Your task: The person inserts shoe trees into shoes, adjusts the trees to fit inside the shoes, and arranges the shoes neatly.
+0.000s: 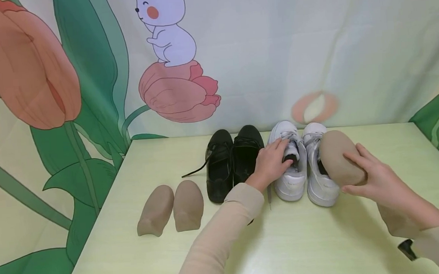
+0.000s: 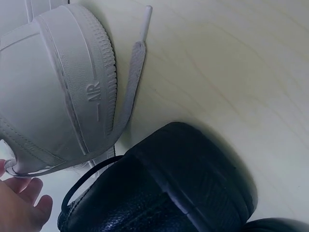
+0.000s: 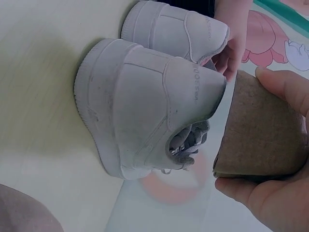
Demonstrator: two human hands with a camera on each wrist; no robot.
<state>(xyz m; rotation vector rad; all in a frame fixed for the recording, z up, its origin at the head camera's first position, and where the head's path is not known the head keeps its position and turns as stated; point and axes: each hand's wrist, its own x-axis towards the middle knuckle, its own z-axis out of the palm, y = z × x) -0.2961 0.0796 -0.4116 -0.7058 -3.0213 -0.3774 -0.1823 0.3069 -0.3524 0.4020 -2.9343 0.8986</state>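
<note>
A pair of white lace-up sneakers stands side by side, toes toward the wall. My left hand (image 1: 272,163) grips the collar of the left white sneaker (image 1: 291,187), fingers by its tongue and laces. In the left wrist view, a loose white shoelace (image 2: 129,92) hangs beside that sneaker. My right hand (image 1: 380,177) holds a brown moulded shoe insert (image 1: 339,157) just above the right white sneaker (image 1: 322,191). In the right wrist view, thumb and fingers clasp opposite edges of this insert (image 3: 263,125), apart from the sneaker's heel (image 3: 193,92).
Black lace-up shoes (image 1: 220,183) stand left of the sneakers, one lace trailing out. Two more brown inserts (image 1: 156,210) lie further left on the pale table (image 1: 287,250). Another brown piece (image 1: 396,222) shows beneath my right forearm. A printed cloth (image 1: 256,59) hangs behind.
</note>
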